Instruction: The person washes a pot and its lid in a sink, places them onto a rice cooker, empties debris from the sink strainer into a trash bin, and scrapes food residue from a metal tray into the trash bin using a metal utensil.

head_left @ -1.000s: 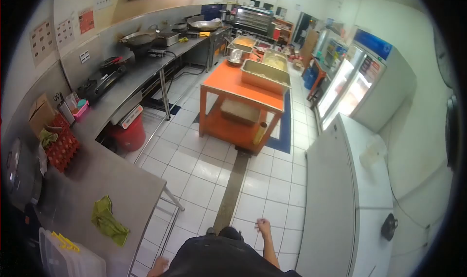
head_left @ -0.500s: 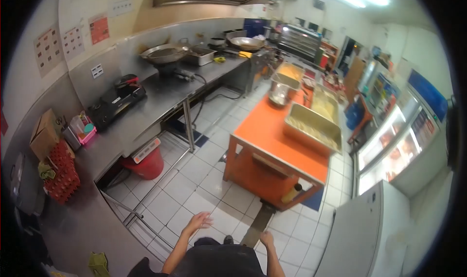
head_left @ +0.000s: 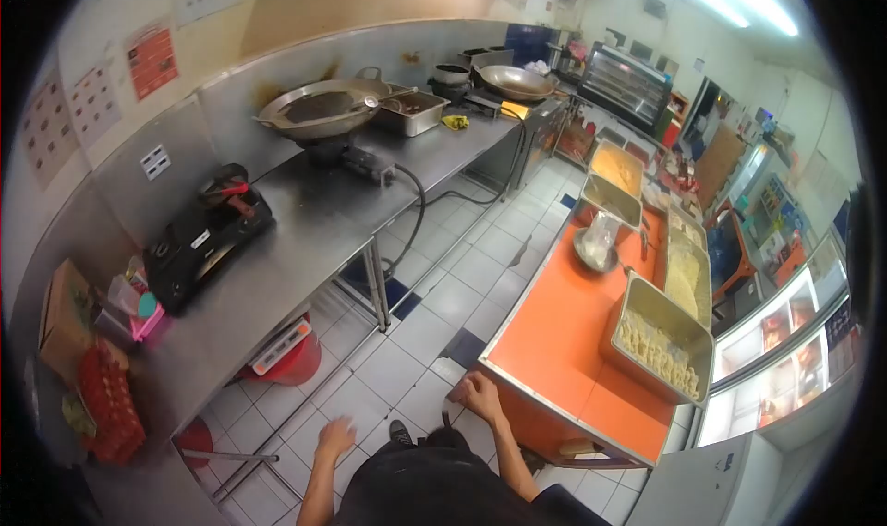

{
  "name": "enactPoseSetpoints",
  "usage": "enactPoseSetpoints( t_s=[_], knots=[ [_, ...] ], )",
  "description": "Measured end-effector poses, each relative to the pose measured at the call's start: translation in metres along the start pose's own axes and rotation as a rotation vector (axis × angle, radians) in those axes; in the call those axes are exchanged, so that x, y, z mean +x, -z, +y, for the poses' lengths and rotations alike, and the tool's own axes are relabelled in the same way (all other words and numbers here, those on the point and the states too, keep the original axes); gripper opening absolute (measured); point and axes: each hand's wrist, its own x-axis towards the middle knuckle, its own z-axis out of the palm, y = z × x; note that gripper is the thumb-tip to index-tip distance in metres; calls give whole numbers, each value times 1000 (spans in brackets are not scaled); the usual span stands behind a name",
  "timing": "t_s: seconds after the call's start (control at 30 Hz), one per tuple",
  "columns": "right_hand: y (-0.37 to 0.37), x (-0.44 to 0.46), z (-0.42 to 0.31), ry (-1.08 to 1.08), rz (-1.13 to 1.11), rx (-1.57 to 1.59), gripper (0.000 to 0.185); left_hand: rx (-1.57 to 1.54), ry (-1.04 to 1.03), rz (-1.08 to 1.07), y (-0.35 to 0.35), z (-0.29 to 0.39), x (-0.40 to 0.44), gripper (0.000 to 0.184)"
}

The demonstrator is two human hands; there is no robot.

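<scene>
My left hand [head_left: 336, 436] hangs in front of my body above the floor tiles. It is slightly blurred, its fingers look loosely apart, and no object shows in it. My right hand [head_left: 478, 396] is curled closed beside the near left corner of the orange table [head_left: 536, 341]; nothing shows in it. Whether it touches the table edge I cannot tell. On that table, nearest to me, stands a deep metal tray [head_left: 661, 341] of pale, lumpy pieces. Behind it are a metal bowl [head_left: 596, 252] with a clear plastic bag in it and another tray of pale yellow food [head_left: 684, 277].
Along the left runs a steel counter [head_left: 314, 207] with a black portable stove [head_left: 208, 240] and a large wok [head_left: 319, 110]. Beneath it stands a red bucket [head_left: 294, 355]. A lit glass-door fridge [head_left: 776, 350] is at the right. Tiled floor [head_left: 407, 346] lies between counter and table.
I have moved forward, so the orange table and its trays are closer and further right in view. My right hand has come up to the table's corner. My left hand has swung left.
</scene>
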Motion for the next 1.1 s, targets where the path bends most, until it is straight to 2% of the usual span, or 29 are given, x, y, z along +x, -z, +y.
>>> enactPoseSetpoints(
  t_s=[0.1,0.13,0.17,0.2,0.3,0.33,0.4,0.43,0.47,0.53,0.57,0.63,0.67,0.73,0.77,0.83,0.87,0.9,0.97,1.03,1.1],
  knots=[
    [0,10,31,-66,79,51,23,-143,-426,150,80,125,132,35],
    [2,16,37,-199,98,165,22,-141,-475,142,114,176,162,32],
    [-4,27,75,-163,184,87,21,-229,-541,106,140,218,189,31],
    [9,42,66,-246,180,54,20,-324,-609,73,157,250,221,30],
    [33,123,71,-362,290,161,21,-268,-708,12,172,302,314,27],
    [37,156,82,-354,291,168,21,-239,-786,61,161,300,348,26],
    [53,242,105,-313,398,129,19,-7,-765,77,122,270,424,29],
    [59,300,115,-290,402,151,19,0,-663,-32,132,271,442,30],
    [61,343,123,-278,379,34,19,8,-546,-162,136,263,447,31],
    [64,431,112,-281,299,-165,22,85,-472,-200,127,236,480,29],
    [66,475,106,-143,272,-266,24,86,-479,-203,148,249,497,29],
    [61,551,77,-29,253,-187,22,-75,-187,-313,171,266,489,27],
    [58,591,62,12,229,-101,22,-94,-181,-327,174,271,506,27],
    [56,654,30,-52,82,16,20,-246,-124,-175,176,285,551,25],
    [52,683,31,-51,83,7,20,-255,-128,-177,176,293,583,25],
    [46,737,41,-11,-3,84,20,-272,-317,9,173,308,645,24],
    [49,758,48,25,5,1,21,-373,-187,-55,203,346,662,22],
    [49,773,66,8,-13,-15,21,-400,-274,61,200,355,701,20],
    [68,814,93,-16,-33,-358,22,-570,-267,132,207,385,773,20],
    [96,834,104,-221,1,-173,21,-572,-313,166,223,421,857,20],
    [126,851,121,-335,111,-126,20,-530,-333,150,243,469,921,19]
  ],
)
